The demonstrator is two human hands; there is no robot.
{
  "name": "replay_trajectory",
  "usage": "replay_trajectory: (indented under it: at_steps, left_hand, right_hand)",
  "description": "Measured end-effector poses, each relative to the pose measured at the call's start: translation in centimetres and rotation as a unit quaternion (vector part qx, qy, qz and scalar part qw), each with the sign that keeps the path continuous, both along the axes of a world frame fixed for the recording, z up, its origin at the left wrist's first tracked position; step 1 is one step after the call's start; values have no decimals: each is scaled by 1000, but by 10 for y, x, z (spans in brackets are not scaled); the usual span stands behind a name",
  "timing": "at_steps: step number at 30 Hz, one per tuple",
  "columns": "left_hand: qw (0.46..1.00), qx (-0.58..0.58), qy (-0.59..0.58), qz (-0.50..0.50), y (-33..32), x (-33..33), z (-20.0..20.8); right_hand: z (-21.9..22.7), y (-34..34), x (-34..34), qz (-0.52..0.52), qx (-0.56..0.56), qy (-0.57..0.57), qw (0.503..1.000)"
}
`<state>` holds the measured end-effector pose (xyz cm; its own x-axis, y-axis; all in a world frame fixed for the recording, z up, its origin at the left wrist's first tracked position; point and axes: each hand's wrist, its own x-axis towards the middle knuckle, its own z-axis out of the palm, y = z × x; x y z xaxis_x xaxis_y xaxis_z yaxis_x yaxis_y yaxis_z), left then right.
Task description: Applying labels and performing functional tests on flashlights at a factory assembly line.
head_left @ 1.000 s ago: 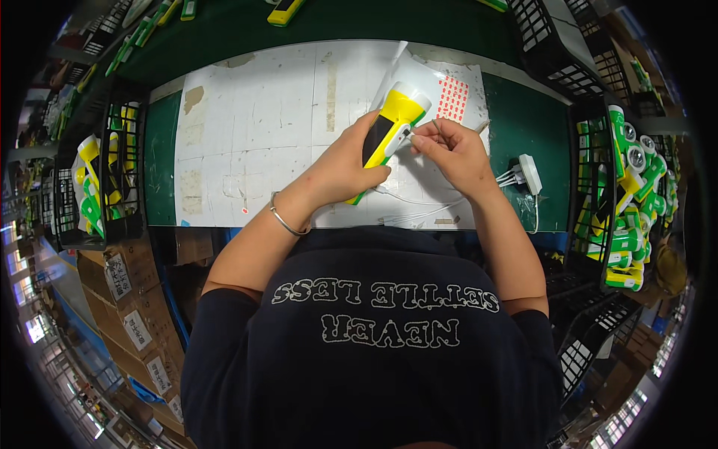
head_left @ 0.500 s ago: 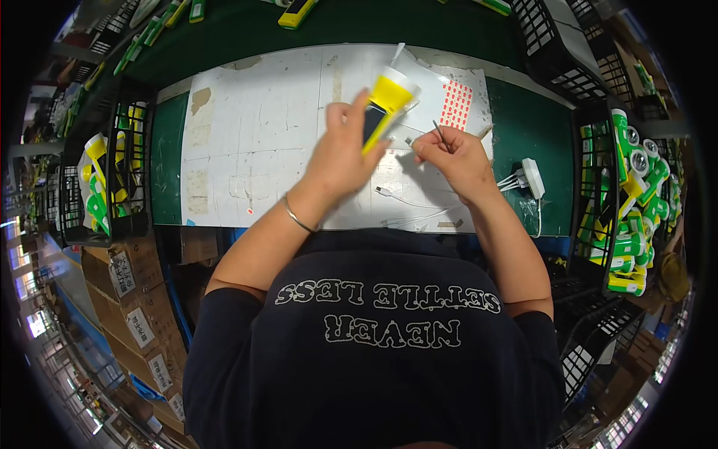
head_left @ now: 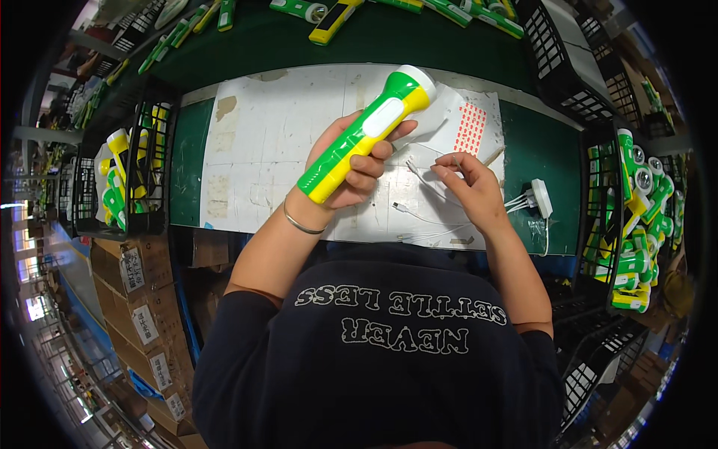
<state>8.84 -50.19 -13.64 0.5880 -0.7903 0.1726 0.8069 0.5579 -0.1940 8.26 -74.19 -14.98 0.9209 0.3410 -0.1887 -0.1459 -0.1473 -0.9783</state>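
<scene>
A green and yellow flashlight (head_left: 353, 150) with a white head and a white switch panel lies across my left hand (head_left: 362, 173). Its head points away and to the right, and my fingers wrap round the body. My right hand (head_left: 473, 187) hovers over the right part of the white board (head_left: 262, 165), thumb and forefinger slightly apart with nothing seen between them. Just left of its fingertips is a white charging cable (head_left: 430, 184) with a small plug. Another white cable plug (head_left: 402, 206) lies nearer me.
Several white cables run to a white charger block (head_left: 541, 197) at the right. A sticker sheet with red marks (head_left: 470, 127) lies beyond my right hand. Black crates of flashlights flank the table, left (head_left: 134, 224) and right (head_left: 591, 254). More flashlights (head_left: 335, 21) lie at the far side.
The flashlight has been turned in my left hand so its switch side faces up, no longer the dark panel. My right thumb and forefinger have parted, away from a thin dark thing.
</scene>
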Motion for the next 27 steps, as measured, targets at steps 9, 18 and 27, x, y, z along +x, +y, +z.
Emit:
replay_trajectory:
  at_steps: [9,18,27]
  left_hand:
    - [991,72,-12,110,-6,-7,8]
    - [441,708,-457,308,-33,-20,25]
    - [479,637,-510,324,-52,-20,25]
  right_hand:
    - [12,6,-8,19,55,17,998]
    - [10,9,-2,56,-111,-138,983]
    - [12,-9,-10,-6,-211,-204,956]
